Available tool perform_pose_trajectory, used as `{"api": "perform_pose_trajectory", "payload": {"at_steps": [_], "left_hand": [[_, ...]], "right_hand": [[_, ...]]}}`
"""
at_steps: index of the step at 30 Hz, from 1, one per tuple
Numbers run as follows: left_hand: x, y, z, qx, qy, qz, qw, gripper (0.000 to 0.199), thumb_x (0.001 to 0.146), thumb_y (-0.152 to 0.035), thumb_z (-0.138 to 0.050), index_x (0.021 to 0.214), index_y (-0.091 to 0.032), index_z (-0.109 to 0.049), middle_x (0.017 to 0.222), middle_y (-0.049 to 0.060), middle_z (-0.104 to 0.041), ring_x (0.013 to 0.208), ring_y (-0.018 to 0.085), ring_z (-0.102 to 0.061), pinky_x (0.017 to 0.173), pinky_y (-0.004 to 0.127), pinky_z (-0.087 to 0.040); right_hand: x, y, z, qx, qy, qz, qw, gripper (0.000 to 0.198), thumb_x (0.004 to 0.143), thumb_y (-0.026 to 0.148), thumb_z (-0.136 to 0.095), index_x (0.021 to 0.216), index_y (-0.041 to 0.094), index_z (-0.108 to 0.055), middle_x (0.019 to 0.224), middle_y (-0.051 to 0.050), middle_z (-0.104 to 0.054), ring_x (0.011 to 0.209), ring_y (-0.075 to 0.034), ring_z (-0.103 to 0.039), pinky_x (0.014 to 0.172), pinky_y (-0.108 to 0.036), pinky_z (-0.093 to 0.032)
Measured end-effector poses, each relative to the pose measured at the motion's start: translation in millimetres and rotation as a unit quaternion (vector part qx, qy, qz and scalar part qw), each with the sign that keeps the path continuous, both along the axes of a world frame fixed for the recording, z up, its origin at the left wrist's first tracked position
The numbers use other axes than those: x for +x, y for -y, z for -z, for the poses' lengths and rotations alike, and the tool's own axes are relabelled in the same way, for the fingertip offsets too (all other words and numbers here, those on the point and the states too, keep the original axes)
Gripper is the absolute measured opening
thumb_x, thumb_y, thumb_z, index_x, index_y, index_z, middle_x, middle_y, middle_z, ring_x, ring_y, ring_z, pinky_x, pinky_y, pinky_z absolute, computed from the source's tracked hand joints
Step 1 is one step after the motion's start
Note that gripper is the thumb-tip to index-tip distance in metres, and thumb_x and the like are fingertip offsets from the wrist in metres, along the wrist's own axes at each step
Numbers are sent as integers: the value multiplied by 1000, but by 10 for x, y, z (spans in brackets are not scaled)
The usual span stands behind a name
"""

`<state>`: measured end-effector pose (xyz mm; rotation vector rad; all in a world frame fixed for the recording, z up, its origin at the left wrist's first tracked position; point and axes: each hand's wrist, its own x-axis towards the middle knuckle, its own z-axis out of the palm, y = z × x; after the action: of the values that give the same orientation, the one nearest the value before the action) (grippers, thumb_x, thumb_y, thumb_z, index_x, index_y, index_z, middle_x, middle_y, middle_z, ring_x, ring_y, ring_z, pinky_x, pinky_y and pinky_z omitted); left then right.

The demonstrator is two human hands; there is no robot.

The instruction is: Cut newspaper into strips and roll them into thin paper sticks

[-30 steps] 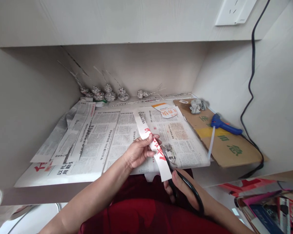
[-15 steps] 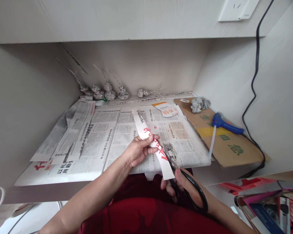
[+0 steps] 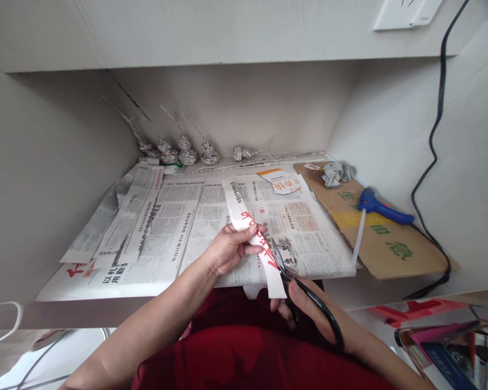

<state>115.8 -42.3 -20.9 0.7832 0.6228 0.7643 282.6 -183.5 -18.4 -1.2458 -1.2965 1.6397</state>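
Note:
A white newspaper strip with red and black characters is pinched between the thumb and fingers of my left hand. Its lower end hangs past the near table edge. My right hand grips black-handled scissors, with thumb and fingers in the loops. The blades point up and away along the strip's right edge, close to my left fingers; whether they touch the paper I cannot tell. Under both hands lies a spread newspaper sheet.
Cut newspaper strips lie at left. Several woven paper gourds stand along the back, with one on its side. At right, a blue glue gun rests on cardboard beside crumpled paper. A black cable hangs down the right wall.
The view has shifted slightly, so the scene sits a little further right. The scissor blades now look a bit closer together. Both hands keep their hold.

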Motion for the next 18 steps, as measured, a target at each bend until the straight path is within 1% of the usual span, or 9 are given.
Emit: {"api": "perform_pose_trajectory", "payload": {"at_steps": [2, 4, 6, 8, 10, 12, 15, 18], "left_hand": [[15, 29, 19, -11, -3, 20, 1000, 16, 74, -18, -75, 84, -7, -72, 82, 9, -71, 64, 14, -67, 54, 21, -60], [27, 56, 49, -22, 1, 43, 999, 19, 73, -20, -76, 85, -6, -72, 80, 8, -70, 62, 14, -67, 49, 19, -58], [31, 71, 79, -30, 7, 53, 998, 20, 72, -20, -77, 85, -6, -72, 79, 8, -70, 60, 12, -66, 45, 15, -55], [27, 74, 100, -37, 11, 49, 998, 18, 72, -17, -77, 86, -6, -72, 83, 9, -71, 62, 11, -67, 48, 13, -55], [23, 69, 106, -41, 17, 41, 998, 17, 72, -15, -76, 86, -6, -72, 87, 9, -71, 67, 11, -68, 56, 15, -58], [24, 61, 101, -47, 27, 38, 998, 20, 74, -20, -75, 89, -8, -71, 84, 7, -70, 68, 13, -68, 59, 19, -60], [39, 53, 89, -56, 32, 39, 997, 28, 78, -34, -72, 93, -9, -70, 76, 6, -68, 64, 15, -68, 55, 24, -60], [55, 52, 91, -56, 15, 33, 998, 29, 71, -32, -78, 87, -9, -69, 73, 6, -68, 60, 16, -68, 51, 25, -60]], "right_hand": [[-17, -15, -56, 16, 19, 17, 1000, 51, 88, 64, -42, 75, 17, -57, 67, -1, -51, 62, -14, -48, 62, -29, -40], [-30, -30, -109, 19, 37, 29, 999, 52, 86, 66, -44, 71, 18, -56, 66, -2, -53, 61, -14, -49, 61, -29, -40], [-32, -42, -144, 16, 44, 31, 998, 54, 86, 67, -43, 73, 18, -60, 67, -3, -55, 61, -15, -50, 61, -30, -40], [-24, -48, -151, 21, 48, 26, 998, 55, 87, 66, -40, 76, 17, -62, 67, -3, -56, 62, -15, -51, 61, -30, -40], [-9, -51, -136, 34, 57, 18, 998, 55, 89, 65, -38, 76, 17, -62, 65, -3, -55, 61, -15, -51, 61, -30, -40], [5, -52, -115, 42, 68, 15, 997, 54, 91, 63, -35, 76, 18, -62, 65, -3, -55, 62, -15, -52, 62, -30, -40], [8, -57, -102, 48, 72, 14, 996, 52, 93, 60, -33, 76, 18, -59, 67, -2, -56, 64, -15, -53, 64, -30, -40], [-2, -59, -92, 52, 58, 10, 997, 52, 93, 60, -34, 70, 18, -54, 65, -2, -55, 62, -15, -52, 63, -29, -40]]}}
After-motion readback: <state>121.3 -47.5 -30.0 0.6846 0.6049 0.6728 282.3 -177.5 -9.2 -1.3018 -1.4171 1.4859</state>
